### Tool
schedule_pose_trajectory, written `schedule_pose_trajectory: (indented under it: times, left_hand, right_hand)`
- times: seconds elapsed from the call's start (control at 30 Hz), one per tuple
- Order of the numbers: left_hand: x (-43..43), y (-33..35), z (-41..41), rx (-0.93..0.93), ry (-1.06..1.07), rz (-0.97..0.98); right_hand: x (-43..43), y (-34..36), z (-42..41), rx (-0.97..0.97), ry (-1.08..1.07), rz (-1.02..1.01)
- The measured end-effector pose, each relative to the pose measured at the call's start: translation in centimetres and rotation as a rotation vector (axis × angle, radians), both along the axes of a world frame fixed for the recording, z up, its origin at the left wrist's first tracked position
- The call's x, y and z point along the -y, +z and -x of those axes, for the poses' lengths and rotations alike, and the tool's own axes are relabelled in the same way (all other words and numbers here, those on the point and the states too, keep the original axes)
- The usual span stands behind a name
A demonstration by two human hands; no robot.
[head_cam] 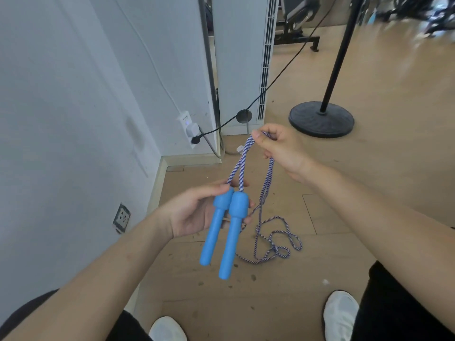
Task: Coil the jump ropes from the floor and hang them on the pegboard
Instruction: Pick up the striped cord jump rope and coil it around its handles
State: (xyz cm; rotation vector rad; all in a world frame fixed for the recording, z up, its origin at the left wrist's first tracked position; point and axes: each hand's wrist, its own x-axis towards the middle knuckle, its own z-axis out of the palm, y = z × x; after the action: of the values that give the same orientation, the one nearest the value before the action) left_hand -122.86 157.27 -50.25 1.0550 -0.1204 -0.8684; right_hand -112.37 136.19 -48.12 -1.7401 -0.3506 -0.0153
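The wooden floor [369, 168] takes up most of the view, with a pale wall [61, 94] on the left and the round black base of a stand [321, 119] further off. No pegboard is in sight, so hanging is a later matter.

The jump rope [277, 249], a blue-and-white braid, is partly in the air. Two strands rise from the handles to the right grip, bend there, and drop past the wrist to the floor, where the slack lies in loose, crossed loops between the person's feet and the wall. The two blue handles [237, 207] lie side by side, thick ends up, across the left grip [194, 210], which grasps them near the collars with the thumb on top. The right grip [280, 148] is clenched on the bend of the rope, pinching it between thumb and fingers, above and beyond the handles.

This looks like the first loop of the coil being drawn. To do it well:

- Keep the handles level and together, so both strands stay the same length.
- Bring each new bend back to the left grip and trap it there.
- Make each loop the same length as this one.
- Shake the crossings out of the slack before it reaches the hands (it may be a real knot; I cannot tell).
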Motion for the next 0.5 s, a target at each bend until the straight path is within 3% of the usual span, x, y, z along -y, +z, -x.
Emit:
schedule_pose_trajectory:
  times: [0.13,0.37,0.5]
  left_hand:
    - [0.5,-0.4,0.6,0.006,-0.016,-0.015]
    - [1.6,-0.4,1.1,0.07,0.028,-0.253]
    - [1.6,-0.5,1.0,0.061,0.045,-0.272]
  right_hand:
    - [0.8,0.5,-0.7,0.031,-0.083,-0.015]
    - [1.4,0.7,-1.2,0.106,-0.078,0.027]
    - [2.0,0.7,-1.4,0.137,-0.046,0.072]
